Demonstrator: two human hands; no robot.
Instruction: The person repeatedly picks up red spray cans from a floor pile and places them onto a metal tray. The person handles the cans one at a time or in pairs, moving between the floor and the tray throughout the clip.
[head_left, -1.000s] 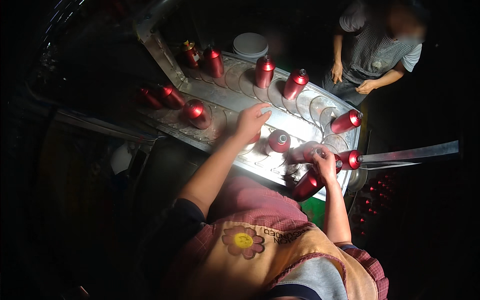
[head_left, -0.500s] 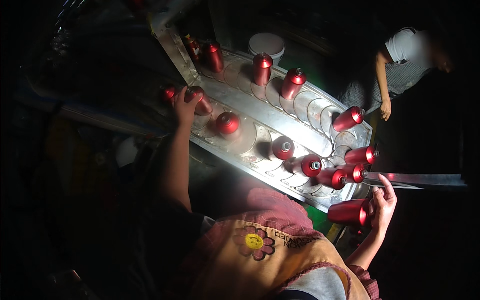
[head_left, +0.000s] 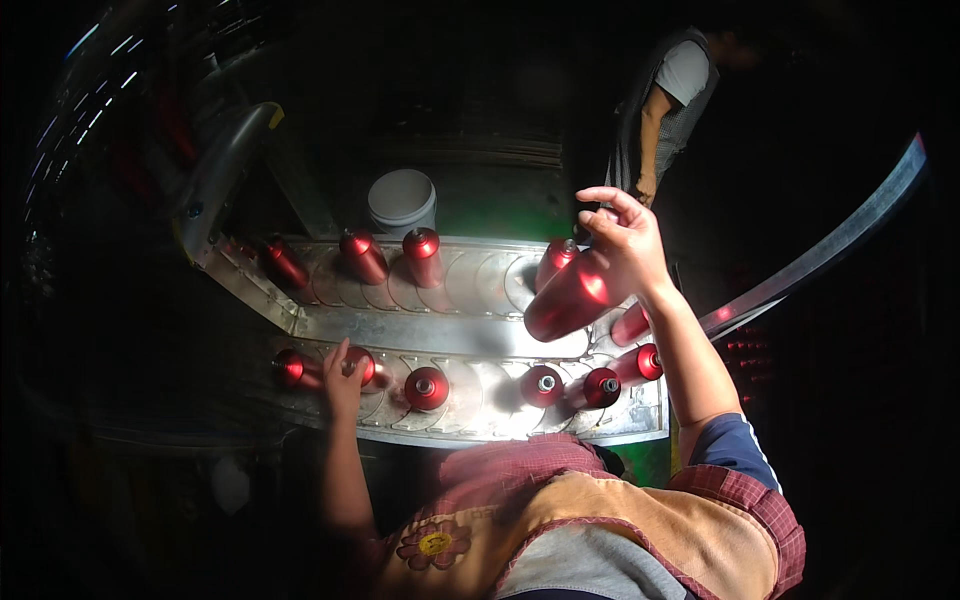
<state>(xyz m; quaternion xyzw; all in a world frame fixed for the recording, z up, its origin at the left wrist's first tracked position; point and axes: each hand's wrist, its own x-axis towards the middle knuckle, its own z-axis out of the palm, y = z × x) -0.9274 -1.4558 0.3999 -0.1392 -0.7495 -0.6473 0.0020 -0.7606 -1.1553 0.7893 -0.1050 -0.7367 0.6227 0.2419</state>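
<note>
Red bottles point(head_left: 427, 388) stand along both sides of the metal tray point(head_left: 430, 332), and one more, the held bottle point(head_left: 568, 303), is in your right hand point(head_left: 627, 243) above the tray's right half. It tilts, base toward the tray's middle; its neck is hidden at your palm, and your thumb and forefinger reach out free of it. Half a second ago you had it off the tray's near right corner; now it is over the tray itself, so I judge that your right hand alone bears it, clear of the tray's plates. Your left hand point(head_left: 345, 378) is at the tray's near side toward the left end, fingers parted about the second bottle point(head_left: 362, 366); I cannot tell whether they grip it or only touch it. That hand remains among the bottles of the tray's left end, so little seems changed there. Further along the tray's near side, other bottles stand toward the right end; on its far side, three are toward the left, and one shows behind the held one. Just beyond the tray's far edge is a white bucket point(head_left: 403, 200); past its far right, a co-worker point(head_left: 665, 105) stands. Off its right end curves a metal strip point(head_left: 820, 243), and your apron point(head_left: 590, 490) is by its near edge.
</note>
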